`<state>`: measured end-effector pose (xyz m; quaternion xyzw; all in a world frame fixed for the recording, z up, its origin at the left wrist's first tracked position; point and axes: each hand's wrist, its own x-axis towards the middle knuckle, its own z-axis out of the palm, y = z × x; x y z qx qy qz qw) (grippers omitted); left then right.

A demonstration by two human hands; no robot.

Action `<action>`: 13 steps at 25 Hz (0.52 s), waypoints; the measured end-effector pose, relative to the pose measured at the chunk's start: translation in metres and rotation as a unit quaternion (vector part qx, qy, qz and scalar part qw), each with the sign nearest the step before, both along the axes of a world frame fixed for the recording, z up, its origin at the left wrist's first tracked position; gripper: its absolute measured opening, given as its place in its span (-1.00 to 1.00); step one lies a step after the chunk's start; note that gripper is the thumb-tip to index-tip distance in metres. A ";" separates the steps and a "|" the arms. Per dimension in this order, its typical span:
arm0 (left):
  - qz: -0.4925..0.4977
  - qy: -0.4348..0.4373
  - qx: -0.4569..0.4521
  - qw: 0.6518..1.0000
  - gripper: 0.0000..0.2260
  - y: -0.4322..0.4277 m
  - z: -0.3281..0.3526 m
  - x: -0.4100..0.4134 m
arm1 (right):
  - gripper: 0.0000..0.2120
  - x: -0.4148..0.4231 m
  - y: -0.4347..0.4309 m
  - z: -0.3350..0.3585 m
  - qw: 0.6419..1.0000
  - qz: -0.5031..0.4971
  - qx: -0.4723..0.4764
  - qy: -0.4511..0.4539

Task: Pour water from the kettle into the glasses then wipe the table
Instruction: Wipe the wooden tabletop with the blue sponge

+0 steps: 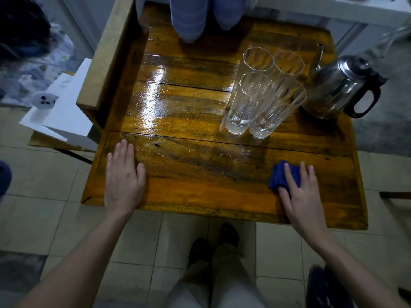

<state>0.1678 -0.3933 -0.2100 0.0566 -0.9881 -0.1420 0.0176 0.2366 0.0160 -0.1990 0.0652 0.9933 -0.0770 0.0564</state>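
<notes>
Tabletop (200, 192) wiping looks to be the step in hand. Whether the pouring is done I cannot tell, since the glasses (264, 92) look nearly clear. Far to the left of the glasses and nearer the person, the left hand (124, 181) lies flat and relaxed on the wood, fingers straight, holding nothing, close to the front-left corner. Between it and the glasses runs a broad glossy streak (155, 96) with small droplets. It seems unwiped, and it is the widest open room for sweeping. Behind and left of the glasses, another person's knees (189, 16) crowd the far edge. The glasses, four tall ones, stand upright and touching in a tight cluster. In front of them and slightly right, the right hand (302, 194) presses a blue cloth (279, 176) down with straight fingers, near the front edge. Just right of the glasses stands the kettle (338, 87), upright and close to the right edge, with its handle reaching out past it. Strokes around these want care.
</notes>
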 end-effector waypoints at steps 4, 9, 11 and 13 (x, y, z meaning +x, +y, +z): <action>0.005 0.002 0.001 1.000 -0.47 0.000 -0.001 0.000 | -0.38 -0.028 -0.040 0.004 0.999 0.007 -0.037 0.014; 0.007 0.010 0.009 1.000 -0.48 0.000 0.000 0.000 | -0.39 -0.059 -0.116 0.002 0.996 0.060 -0.049 0.033; 0.007 0.011 0.005 1.000 -0.49 -0.001 -0.001 0.000 | -0.41 -0.062 -0.145 -0.001 0.992 0.103 -0.052 0.045; 0.010 0.011 0.007 1.000 -0.49 -0.001 -0.001 0.000 | -0.41 -0.058 -0.162 -0.004 0.985 0.153 -0.068 0.047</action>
